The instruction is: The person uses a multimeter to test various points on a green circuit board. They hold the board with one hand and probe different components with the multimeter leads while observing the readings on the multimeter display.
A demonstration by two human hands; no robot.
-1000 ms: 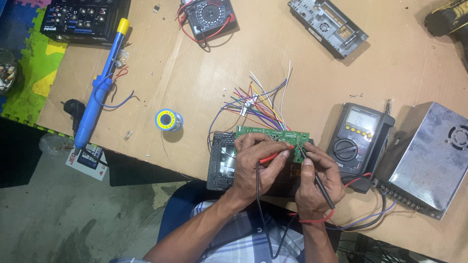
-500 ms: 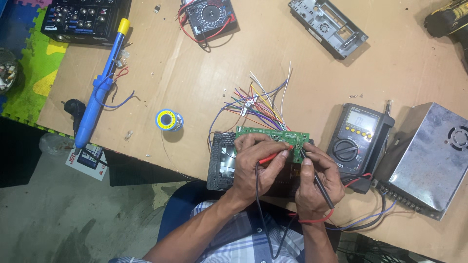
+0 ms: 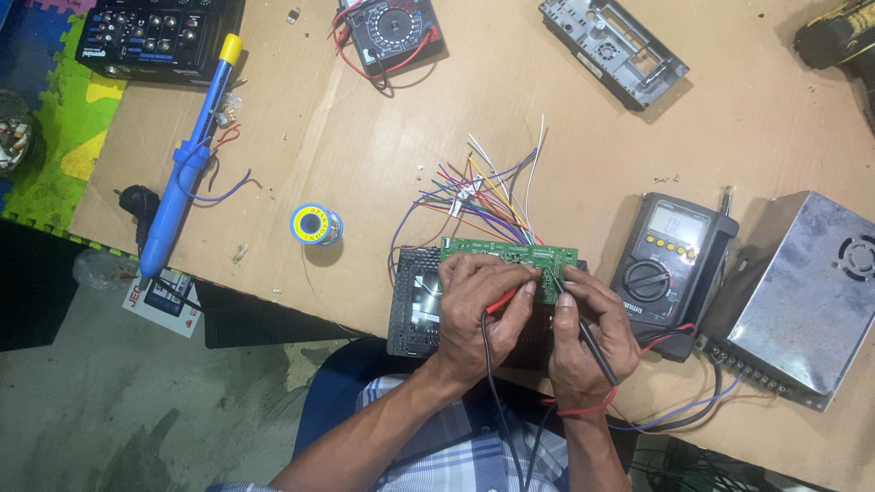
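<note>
Matt brown cardboard covers the desk (image 3: 383,155); the power supply (image 3: 802,292) is dull brushed metal; the meter (image 3: 670,264) matt black plastic.

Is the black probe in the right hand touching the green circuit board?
Touching: the head view shows the black probe tip meeting the green circuit board, held by the right hand.

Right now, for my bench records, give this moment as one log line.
left hand: red probe | right hand: black probe | both on green circuit board | digital multimeter beside
</note>
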